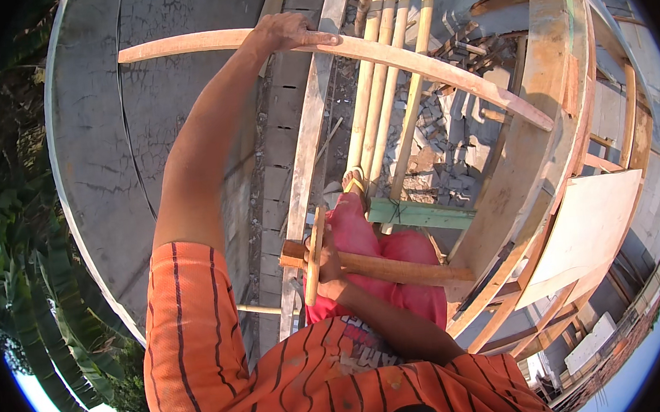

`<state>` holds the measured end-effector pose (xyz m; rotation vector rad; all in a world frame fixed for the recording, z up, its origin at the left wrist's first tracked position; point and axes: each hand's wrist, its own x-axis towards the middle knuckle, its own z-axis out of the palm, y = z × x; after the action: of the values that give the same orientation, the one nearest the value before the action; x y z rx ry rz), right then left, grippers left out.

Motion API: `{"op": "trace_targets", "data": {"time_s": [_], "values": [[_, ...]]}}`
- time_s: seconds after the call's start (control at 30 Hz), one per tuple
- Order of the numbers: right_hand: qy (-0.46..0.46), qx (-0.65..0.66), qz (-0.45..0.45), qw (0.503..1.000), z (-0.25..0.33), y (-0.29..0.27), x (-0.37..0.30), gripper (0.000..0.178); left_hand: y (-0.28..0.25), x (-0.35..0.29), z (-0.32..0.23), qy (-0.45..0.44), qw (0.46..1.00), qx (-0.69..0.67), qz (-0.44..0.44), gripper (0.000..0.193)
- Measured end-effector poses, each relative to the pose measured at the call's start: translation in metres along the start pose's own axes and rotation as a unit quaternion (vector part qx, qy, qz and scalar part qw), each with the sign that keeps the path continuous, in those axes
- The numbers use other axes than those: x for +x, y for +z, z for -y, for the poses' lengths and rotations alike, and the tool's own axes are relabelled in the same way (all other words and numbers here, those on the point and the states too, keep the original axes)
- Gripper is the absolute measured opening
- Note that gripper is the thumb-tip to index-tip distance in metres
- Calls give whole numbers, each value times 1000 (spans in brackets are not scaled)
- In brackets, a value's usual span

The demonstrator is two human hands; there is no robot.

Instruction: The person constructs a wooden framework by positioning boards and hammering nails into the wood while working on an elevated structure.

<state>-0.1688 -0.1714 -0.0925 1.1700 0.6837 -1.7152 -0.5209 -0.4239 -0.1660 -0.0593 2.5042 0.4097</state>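
My left hand is stretched far out with its fingers over a long wooden batten. One finger points to the right along the wood. The batten crosses a long grey beam, and its right end lies by a wide wooden board. Close to my body, my right hand is closed on a short, flat wooden slat, held roughly upright. That slat stands across a thicker wooden beam, which passes in front of my lap. Part of my right hand's fingers is hidden behind the slat.
A grey wall rises on the left, with a thin dark cable along it. Several bamboo poles run away from me over broken rubble far below. My sandalled foot is near a green beam.
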Motion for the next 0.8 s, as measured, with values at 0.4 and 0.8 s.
{"op": "trace_targets", "data": {"time_s": [0.4, 0.8], "values": [[51, 41, 72, 995, -11, 7, 18, 43, 9, 8, 1, -3, 1000, -14, -23, 90], [-18, 9, 104, 994, -18, -3, 35, 24, 6, 11, -5, -14, 1000, -6, 0, 91]]}}
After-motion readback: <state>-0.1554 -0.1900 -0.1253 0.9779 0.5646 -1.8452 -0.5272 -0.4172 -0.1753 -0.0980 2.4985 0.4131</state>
